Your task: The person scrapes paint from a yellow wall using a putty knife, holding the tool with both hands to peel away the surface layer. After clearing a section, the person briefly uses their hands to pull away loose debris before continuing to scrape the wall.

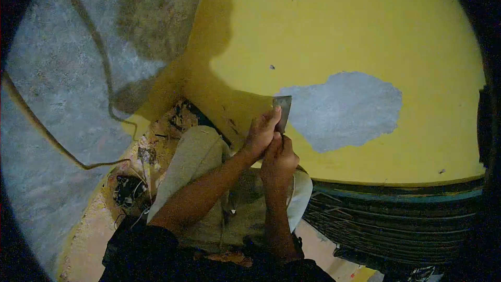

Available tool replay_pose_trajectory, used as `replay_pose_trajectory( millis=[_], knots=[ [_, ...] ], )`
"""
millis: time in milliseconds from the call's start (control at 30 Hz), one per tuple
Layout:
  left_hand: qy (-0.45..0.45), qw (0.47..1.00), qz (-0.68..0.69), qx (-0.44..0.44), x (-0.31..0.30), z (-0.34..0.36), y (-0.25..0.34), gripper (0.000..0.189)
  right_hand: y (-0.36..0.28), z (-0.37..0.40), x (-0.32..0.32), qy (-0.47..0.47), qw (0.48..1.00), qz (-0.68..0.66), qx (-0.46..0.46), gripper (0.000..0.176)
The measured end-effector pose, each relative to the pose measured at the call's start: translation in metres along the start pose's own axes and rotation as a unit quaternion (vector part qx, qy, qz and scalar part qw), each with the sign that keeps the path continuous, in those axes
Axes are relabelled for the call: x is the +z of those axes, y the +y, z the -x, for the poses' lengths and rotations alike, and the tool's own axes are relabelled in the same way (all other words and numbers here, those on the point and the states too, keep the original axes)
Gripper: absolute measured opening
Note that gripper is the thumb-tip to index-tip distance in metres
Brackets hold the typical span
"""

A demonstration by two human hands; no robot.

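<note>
A seated person bends over a yellow surface (339,31), both hands meeting at the centre of the frame on a flat, dark metal blade (284,115) with a straight top edge. The left forearm slants up from the lower left; the left hand (262,131), just above its partner, grips the blade's side, thumb laid along the face. The right forearm rises almost upright from the bottom centre, and the right hand (279,162) is curled tight at the blade's lower end, its fingers hiding whatever they wrap. The blade tilts slightly, its tip beside the left edge of a grey patch (349,115), ragged in outline and mottled, that breaks the smooth, matte yellow right of centre. Small crumbs (272,67) dot the surface. Pale, creased trousers (193,162) cover the knees below. A thin brown cable (52,138) bends across mottled grey ground at left; dark, ridged layers (396,219) fill the lower right.
</note>
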State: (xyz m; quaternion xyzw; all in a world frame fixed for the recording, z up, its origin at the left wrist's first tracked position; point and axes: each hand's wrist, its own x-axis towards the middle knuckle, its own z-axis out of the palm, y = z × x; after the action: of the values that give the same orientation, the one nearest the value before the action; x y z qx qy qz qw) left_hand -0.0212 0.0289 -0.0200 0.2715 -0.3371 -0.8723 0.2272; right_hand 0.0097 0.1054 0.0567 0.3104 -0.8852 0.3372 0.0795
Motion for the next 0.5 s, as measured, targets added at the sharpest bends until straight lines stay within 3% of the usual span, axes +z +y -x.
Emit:
replay_pose_trajectory(
  millis=[100,167,267,367,433,500],
  knots=[
    [-0.021,1.0,-0.014,0.011,0.004,0.007,0.014,0.048,-0.018,-0.001,-0.007,-0.007,1.0,-0.006,0.007,0.027],
    [-0.036,0.999,0.017,0.011,0.002,0.003,0.014,0.049,0.004,-0.001,0.006,0.045,0.997,0.024,-0.057,0.026],
    [-0.07,0.996,0.035,-0.031,-0.011,-0.011,0.001,0.05,-0.021,-0.002,-0.001,0.032,0.993,0.02,-0.113,0.026],
    [-0.107,0.99,0.055,-0.072,-0.014,-0.003,0.016,0.049,-0.002,0.001,0.015,0.07,0.993,0.047,-0.087,0.025],
    [-0.06,0.997,0.044,0.026,-0.001,-0.002,0.01,0.048,0.013,-0.001,0.012,0.061,0.993,0.054,-0.088,0.025],
    [-0.067,0.996,0.052,0.01,0.0,-0.002,0.006,0.048,0.021,-0.006,0.009,0.057,0.992,0.059,-0.093,0.025]
  ],
)
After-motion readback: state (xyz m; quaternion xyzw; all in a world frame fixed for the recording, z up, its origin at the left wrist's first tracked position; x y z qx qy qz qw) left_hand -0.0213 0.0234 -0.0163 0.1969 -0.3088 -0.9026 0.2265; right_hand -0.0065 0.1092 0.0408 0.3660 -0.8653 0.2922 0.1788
